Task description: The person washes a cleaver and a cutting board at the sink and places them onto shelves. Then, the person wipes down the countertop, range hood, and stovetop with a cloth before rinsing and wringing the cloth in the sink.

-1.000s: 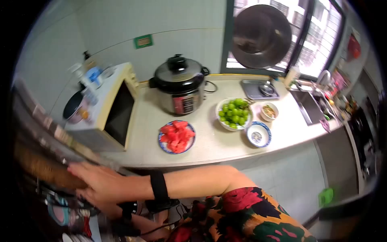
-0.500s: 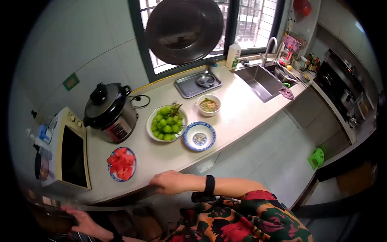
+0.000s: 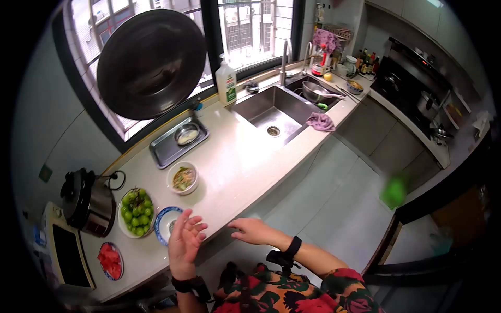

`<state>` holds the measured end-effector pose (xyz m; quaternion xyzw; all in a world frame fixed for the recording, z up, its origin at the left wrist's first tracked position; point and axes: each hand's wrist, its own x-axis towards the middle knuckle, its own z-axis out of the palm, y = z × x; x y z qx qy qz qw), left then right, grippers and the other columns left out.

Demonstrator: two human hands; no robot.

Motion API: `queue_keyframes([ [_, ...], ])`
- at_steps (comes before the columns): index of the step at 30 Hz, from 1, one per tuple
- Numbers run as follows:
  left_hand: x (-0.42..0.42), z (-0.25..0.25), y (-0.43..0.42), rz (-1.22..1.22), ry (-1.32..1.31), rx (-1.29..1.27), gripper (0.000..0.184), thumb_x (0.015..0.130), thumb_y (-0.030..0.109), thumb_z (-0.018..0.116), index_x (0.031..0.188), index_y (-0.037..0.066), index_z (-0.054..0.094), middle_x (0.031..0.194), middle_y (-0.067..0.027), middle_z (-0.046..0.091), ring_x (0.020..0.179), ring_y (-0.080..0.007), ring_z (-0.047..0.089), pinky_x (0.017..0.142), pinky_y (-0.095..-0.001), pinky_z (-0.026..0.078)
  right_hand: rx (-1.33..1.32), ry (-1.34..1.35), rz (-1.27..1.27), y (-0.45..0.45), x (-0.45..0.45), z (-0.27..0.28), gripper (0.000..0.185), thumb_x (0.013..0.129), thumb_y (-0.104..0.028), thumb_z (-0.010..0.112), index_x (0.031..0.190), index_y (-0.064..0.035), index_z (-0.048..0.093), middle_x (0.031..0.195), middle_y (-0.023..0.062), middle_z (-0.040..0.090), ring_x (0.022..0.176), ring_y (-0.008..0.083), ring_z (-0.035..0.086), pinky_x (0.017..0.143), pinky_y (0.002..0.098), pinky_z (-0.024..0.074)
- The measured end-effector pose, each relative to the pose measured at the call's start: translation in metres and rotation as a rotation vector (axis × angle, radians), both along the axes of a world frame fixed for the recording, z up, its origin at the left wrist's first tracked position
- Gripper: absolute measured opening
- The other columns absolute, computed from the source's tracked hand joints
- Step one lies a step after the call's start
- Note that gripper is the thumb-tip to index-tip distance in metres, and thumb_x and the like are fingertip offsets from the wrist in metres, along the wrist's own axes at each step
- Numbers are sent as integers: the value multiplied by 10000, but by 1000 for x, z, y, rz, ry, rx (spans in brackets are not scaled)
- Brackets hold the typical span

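Note:
My left hand (image 3: 186,242) is raised at the counter's front edge, palm up, fingers apart and slightly curled, holding nothing. It partly covers a blue-rimmed bowl (image 3: 162,218). To its right, my right hand (image 3: 254,231) hangs in the air just off the counter edge, palm down, fingers loosely extended and empty. Green grapes (image 3: 136,215) fill a white bowl beside the blue-rimmed one. Behind them stands a small white bowl (image 3: 192,189) of mixed food. Cut watermelon (image 3: 110,261) lies on a plate at the lower left.
A pressure cooker (image 3: 91,203) and microwave (image 3: 65,250) stand at the left. A metal tray (image 3: 163,155) lies below a hanging wok (image 3: 151,62). Farther right are a soap bottle (image 3: 226,83), sink (image 3: 261,112), pink cloth (image 3: 321,122) and stove (image 3: 402,88).
The view has swung right toward the sink and stove. My left hand has left the cabinet area at the lower left and risen beside the blue-rimmed bowl. My right hand has moved off the counter edge.

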<state>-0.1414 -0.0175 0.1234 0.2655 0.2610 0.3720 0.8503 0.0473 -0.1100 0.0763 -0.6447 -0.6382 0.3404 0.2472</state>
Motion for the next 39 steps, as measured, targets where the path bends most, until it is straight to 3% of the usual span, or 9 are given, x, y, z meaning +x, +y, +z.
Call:
queue_keyframes([
  [9, 212, -35, 10, -541, 357, 203, 348, 859, 189, 472, 1153, 13, 408, 972, -135, 569, 809, -212, 588, 660, -283, 491, -2, 147, -468, -51, 151, -36, 363, 773, -243, 557, 1081, -52, 536, 1003, 137, 574, 886, 245, 563, 757, 319, 448],
  [17, 414, -80, 31, -805, 506, 624, 467, 819, 223, 518, 1227, 17, 419, 1243, -91, 445, 1109, -164, 431, 859, -276, 371, 12, -36, -860, -12, 345, -35, 473, 750, -276, 547, 1135, -13, 470, 1124, 176, 505, 1048, 305, 476, 871, 361, 387],
  [19, 468, -107, 38, -707, 405, 756, 454, 803, 209, 527, 1213, 35, 438, 1270, -139, 414, 1179, -240, 379, 940, -322, 327, -15, -60, -867, 3, 391, -38, 485, 749, -274, 547, 1148, -13, 454, 1149, 171, 488, 1059, 312, 465, 879, 367, 381],
  [22, 529, -118, 40, -538, 639, 1312, 435, 772, 111, 501, 1200, 65, 440, 1321, -193, 316, 1225, -395, 260, 992, -404, 269, 118, -170, -926, 16, 436, -56, 450, 760, -238, 532, 1144, -15, 451, 1179, 171, 465, 1088, 329, 437, 901, 363, 367],
  [24, 564, -123, 47, -496, 637, 1476, 441, 766, 101, 501, 1201, 66, 437, 1320, -179, 323, 1222, -397, 264, 987, -418, 272, 298, -441, -906, 23, 464, -70, 415, 784, -201, 513, 1145, -7, 452, 1213, 182, 429, 1115, 334, 411, 910, 383, 360],
  [26, 594, -137, 53, -446, 688, 1717, 437, 761, 107, 490, 1193, 60, 441, 1310, -151, 348, 1213, -395, 282, 970, -449, 286, 157, -474, -772, 22, 487, -83, 403, 794, -193, 504, 1151, -14, 447, 1226, 178, 419, 1146, 329, 383, 932, 411, 331],
  [29, 629, -167, 54, -595, 779, 1822, 460, 760, 123, 508, 1208, 66, 420, 1290, -169, 364, 1178, -407, 316, 958, -445, 304, 105, -542, -601, 20, 523, -103, 379, 801, -200, 505, 1143, -42, 453, 1230, 158, 420, 1183, 314, 349, 961, 463, 281],
  [35, 716, -166, 20, -365, 892, 1864, 450, 754, 157, 520, 1179, 39, 437, 1232, -145, 422, 1134, -368, 360, 931, -430, 314, 216, -610, -466, 10, 633, -104, 340, 784, -214, 529, 1094, -85, 480, 1222, 111, 438, 1191, 268, 351, 959, 528, 243],
  [39, 783, -165, 13, -246, 916, 1799, 346, 715, 115, 524, 1049, 34, 492, 1023, -108, 498, 927, -283, 464, 790, -357, 397, 174, -601, -424, 16, 702, -102, 323, 769, -198, 539, 1074, -97, 504, 1215, 80, 449, 1193, 251, 348, 938, 553, 248],
])
